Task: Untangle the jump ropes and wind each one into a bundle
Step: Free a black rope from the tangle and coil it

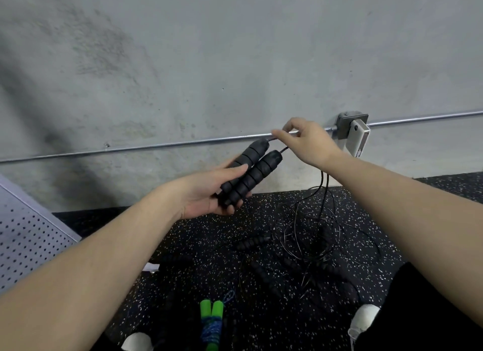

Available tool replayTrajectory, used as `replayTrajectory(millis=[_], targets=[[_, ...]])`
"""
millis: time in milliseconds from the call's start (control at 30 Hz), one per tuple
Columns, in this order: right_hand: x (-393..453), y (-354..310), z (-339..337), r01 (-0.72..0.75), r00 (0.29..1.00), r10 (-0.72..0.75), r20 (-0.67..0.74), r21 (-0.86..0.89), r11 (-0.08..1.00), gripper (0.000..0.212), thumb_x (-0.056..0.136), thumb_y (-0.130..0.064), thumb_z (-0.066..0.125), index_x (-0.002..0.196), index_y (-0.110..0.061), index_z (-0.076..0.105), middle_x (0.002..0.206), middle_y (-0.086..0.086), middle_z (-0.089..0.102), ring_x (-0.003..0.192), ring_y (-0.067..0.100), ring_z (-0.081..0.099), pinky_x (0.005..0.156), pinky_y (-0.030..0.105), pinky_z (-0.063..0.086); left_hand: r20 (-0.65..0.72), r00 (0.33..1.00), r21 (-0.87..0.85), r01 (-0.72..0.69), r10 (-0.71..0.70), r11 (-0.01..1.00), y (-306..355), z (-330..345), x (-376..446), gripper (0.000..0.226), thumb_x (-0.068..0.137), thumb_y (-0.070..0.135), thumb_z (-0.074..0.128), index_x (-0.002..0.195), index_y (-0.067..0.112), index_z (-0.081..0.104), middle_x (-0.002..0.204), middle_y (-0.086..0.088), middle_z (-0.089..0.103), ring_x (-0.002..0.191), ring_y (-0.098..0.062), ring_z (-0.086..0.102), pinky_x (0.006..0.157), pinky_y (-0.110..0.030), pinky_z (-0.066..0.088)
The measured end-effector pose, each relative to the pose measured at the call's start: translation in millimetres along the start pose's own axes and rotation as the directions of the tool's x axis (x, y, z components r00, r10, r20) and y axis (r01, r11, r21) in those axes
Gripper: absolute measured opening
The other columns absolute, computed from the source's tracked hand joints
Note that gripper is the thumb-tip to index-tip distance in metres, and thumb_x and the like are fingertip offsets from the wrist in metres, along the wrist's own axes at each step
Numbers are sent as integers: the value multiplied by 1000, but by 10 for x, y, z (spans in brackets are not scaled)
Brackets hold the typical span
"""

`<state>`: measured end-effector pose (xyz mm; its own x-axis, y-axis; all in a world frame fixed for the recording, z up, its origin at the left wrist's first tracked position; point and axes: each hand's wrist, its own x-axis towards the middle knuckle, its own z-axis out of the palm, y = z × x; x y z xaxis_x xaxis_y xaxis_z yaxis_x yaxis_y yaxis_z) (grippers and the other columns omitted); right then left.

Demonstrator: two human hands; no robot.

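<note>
Head view, nearest first: a wound green-handled rope [212, 322] lies on the speckled floor mat [183, 235], with tangled black ropes [300, 248] beyond it. Above them the left hand [209, 191] grips two black foam handles [248, 171] side by side, while the right hand [305, 141] pinches their thin cord [277, 139] near the concrete wall [209, 63].
</note>
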<state>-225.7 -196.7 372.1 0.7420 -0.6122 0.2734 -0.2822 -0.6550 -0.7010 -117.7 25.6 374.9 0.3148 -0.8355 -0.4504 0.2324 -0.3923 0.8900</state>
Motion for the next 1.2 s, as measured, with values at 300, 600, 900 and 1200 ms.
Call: replayTrajectory(millis=[300,600,900,1200], targets=[[-105,-151,237,-104,978,52,200,255,961,23,105,-35,46,105,-24,66,67,-3,56,49,7,41,46,22,33,-466,858,-265,-367,215,892,-102,-146,287,43,104,33,58,141,52,47,85,-6,59,64,-17,51,56,-29,41],[-385,-490,381,22,929,-78,361,157,987,21,106,-22,42,124,-22,54,72,-1,63,49,14,47,45,20,38,-483,856,-383,-398,186,834,-58,-52,507,44,86,27,82,122,13,61,78,-2,54,61,-14,49,51,-26,41],[-575,-488,401,249,870,-165,464,-126,960,45,108,-22,40,153,-25,38,110,-5,66,64,-3,47,60,2,35,-550,830,-475,-406,97,781,-17,124,684,21,92,-1,56,111,9,57,79,-4,55,68,-15,52,51,-25,50],[-595,-290,60,9,867,-61,494,106,994,15,104,-27,52,112,-21,64,54,-7,55,37,2,39,41,15,32,-521,842,-235,-302,143,924,9,137,482,25,99,23,58,122,16,54,95,-6,69,62,-24,68,52,-31,56]])
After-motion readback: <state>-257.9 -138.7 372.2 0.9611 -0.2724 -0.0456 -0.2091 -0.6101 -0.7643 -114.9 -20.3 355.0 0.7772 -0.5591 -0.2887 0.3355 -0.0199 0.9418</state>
